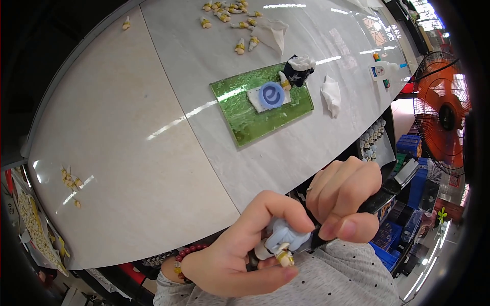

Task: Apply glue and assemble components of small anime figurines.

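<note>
Item, nearest the lower edge: a small pale blue figurine (282, 240) with a cream-coloured tip is being held low against the body, in front of a grey speckled garment. It is being clasped by the left hand (240, 255), whose fingers are curled round it from beneath; a red bead bracelet (190, 251) is being worn at that wrist.

Item: a dark-handled tool (388, 191), seemingly a knife or scraper, is being gripped by the right hand (344, 201), fingers clenched about the handle, and its working end is being pressed at the figurine. The tip itself is being hidden by the fingers.

Risk, as judged: the left fingertips are being kept just beside the working end, so a slip could nick them or gouge the figurine; the small piece could also be dropped off the table edge.

Item, farther: a pale grey table (127, 143) is being used as the work surface. A green glittery tray (240, 109), flat and shallow, is being occupied by a blue round disc (271, 95) on a white scrap, with a black-and-white lump (297, 70) at its far corner.

Item: a crumpled white cloth (331, 95) is lying just right of the tray, and a white glue bottle (384, 70) is lying beyond it.

Item, farthest: small cream pieces (227, 13) are being kept loose at the far edge; an orange fan (441, 109) is standing off to the right.
</note>
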Action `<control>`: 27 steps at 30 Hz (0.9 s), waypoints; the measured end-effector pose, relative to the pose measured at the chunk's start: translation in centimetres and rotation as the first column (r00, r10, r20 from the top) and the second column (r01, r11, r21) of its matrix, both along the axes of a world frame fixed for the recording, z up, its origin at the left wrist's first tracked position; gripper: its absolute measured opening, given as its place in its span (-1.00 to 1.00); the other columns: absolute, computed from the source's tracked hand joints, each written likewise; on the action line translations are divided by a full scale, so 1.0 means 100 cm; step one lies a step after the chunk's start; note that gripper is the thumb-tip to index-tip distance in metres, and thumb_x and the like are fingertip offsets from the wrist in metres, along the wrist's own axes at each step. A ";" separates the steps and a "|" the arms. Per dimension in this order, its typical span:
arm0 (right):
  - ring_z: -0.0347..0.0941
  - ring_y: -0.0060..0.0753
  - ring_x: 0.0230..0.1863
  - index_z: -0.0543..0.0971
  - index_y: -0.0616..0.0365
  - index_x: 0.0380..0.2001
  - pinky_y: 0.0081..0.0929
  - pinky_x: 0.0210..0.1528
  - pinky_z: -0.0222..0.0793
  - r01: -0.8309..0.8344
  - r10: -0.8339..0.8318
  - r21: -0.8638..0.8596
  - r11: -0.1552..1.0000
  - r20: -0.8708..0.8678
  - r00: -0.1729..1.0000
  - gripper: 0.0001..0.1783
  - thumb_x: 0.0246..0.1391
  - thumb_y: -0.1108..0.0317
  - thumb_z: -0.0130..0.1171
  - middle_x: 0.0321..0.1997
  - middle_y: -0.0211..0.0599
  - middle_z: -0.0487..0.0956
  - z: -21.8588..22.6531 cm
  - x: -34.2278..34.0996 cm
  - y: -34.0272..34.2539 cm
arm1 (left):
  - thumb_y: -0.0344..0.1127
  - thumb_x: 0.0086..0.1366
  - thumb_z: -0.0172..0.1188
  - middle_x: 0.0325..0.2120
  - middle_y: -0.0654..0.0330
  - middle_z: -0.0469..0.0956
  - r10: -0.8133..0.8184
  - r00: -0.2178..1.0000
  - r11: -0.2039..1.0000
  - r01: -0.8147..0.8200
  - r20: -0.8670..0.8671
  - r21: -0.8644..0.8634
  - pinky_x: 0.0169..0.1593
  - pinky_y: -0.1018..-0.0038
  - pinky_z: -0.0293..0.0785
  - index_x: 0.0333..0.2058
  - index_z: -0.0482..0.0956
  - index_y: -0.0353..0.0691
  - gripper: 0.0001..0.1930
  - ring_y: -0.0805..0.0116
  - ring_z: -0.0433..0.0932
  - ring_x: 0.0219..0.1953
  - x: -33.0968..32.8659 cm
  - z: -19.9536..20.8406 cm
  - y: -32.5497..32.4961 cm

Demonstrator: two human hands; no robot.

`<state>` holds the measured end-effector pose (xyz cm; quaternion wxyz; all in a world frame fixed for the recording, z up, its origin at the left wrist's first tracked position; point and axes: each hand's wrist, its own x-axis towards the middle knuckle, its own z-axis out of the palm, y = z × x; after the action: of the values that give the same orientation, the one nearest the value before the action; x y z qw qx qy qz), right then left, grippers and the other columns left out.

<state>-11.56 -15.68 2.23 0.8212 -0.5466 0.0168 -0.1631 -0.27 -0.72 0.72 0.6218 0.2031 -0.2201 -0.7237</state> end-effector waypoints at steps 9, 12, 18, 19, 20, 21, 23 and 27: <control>0.23 -0.49 -0.83 0.38 0.33 -0.76 -0.58 -0.80 0.07 0.066 -0.058 0.142 0.988 -0.062 0.996 -0.84 -0.21 0.58 0.08 -0.74 -0.08 0.47 -0.002 -0.009 0.007 | -0.55 0.10 0.04 -0.37 0.34 0.18 0.024 0.999 0.999 -0.025 -0.033 -0.023 -0.38 0.76 0.06 -0.07 0.08 -0.24 -0.55 0.72 0.10 -0.48 0.000 -0.001 0.001; 0.23 -0.48 -0.82 0.40 0.33 -0.74 -0.58 -0.79 0.09 0.111 -0.105 0.178 0.978 -0.043 0.993 -0.86 -0.20 0.57 0.08 -0.70 -0.06 0.49 -0.004 -0.011 0.011 | -0.55 0.10 0.04 -0.39 0.36 0.18 0.024 0.999 1.000 -0.025 -0.043 -0.017 -0.40 0.77 0.05 -0.06 0.07 -0.24 -0.55 0.73 0.09 -0.51 -0.001 -0.002 0.001; 0.25 -0.46 -0.81 0.38 0.32 -0.75 -0.57 -0.78 0.10 0.078 -0.068 0.137 0.988 -0.075 0.995 -0.85 -0.21 0.59 0.08 -0.72 -0.07 0.48 0.001 -0.011 0.007 | -0.55 0.10 0.04 -0.39 0.36 0.18 0.003 0.999 1.000 -0.004 -0.034 -0.015 -0.40 0.77 0.06 -0.05 0.07 -0.24 -0.55 0.73 0.10 -0.50 -0.001 0.000 0.001; 0.25 -0.46 -0.81 0.37 0.32 -0.76 -0.57 -0.78 0.11 0.075 -0.064 0.132 0.988 -0.085 0.994 -0.84 -0.21 0.60 0.08 -0.74 -0.10 0.46 0.001 -0.011 0.007 | -0.54 0.10 0.04 -0.38 0.36 0.18 0.000 1.000 1.000 -0.001 -0.031 -0.016 -0.39 0.77 0.06 -0.05 0.08 -0.23 -0.55 0.73 0.10 -0.50 0.000 0.000 0.001; 0.25 -0.46 -0.81 0.37 0.32 -0.76 -0.57 -0.78 0.11 0.073 -0.062 0.132 0.989 -0.085 0.994 -0.84 -0.21 0.60 0.08 -0.74 -0.10 0.46 0.001 -0.010 0.007 | -0.54 0.10 0.04 -0.38 0.36 0.18 0.002 1.000 1.000 -0.003 -0.030 -0.015 -0.39 0.77 0.06 -0.05 0.08 -0.23 -0.55 0.73 0.10 -0.50 0.000 0.000 0.001; 0.24 -0.45 -0.82 0.35 0.31 -0.78 -0.57 -0.79 0.10 0.053 -0.044 0.130 0.990 -0.071 0.996 -0.82 -0.22 0.61 0.08 -0.76 -0.12 0.45 0.001 -0.009 0.006 | -0.54 0.10 0.04 -0.38 0.36 0.18 0.001 1.000 1.000 -0.001 -0.007 -0.003 -0.39 0.76 0.07 -0.05 0.08 -0.23 -0.55 0.72 0.11 -0.49 0.000 0.001 0.001; 0.24 -0.45 -0.82 0.34 0.30 -0.80 -0.58 -0.79 0.09 0.033 -0.026 0.126 0.991 -0.059 0.998 -0.80 -0.23 0.62 0.08 -0.78 -0.15 0.43 0.001 -0.008 0.004 | -0.53 0.10 0.04 -0.37 0.35 0.18 -0.001 1.000 1.000 0.001 0.016 0.009 -0.38 0.76 0.08 -0.05 0.09 -0.23 -0.56 0.72 0.11 -0.48 0.000 0.004 0.000; 0.21 -0.46 -0.85 0.32 0.30 -0.85 -0.57 -0.80 0.02 0.016 -0.011 0.081 0.997 -0.058 0.998 -0.77 -0.26 0.65 0.07 -0.83 -0.21 0.38 0.003 -0.006 0.002 | -0.54 0.10 0.03 -0.37 0.34 0.18 -0.023 1.000 0.999 0.023 -0.015 0.035 -0.38 0.75 0.09 -0.05 0.10 -0.23 -0.56 0.71 0.12 -0.47 0.002 0.004 0.000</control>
<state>-12.12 -15.46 2.56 0.8407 -0.5172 0.0507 -0.1520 -0.07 -0.70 1.12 0.6114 0.2060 -0.2052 -0.7359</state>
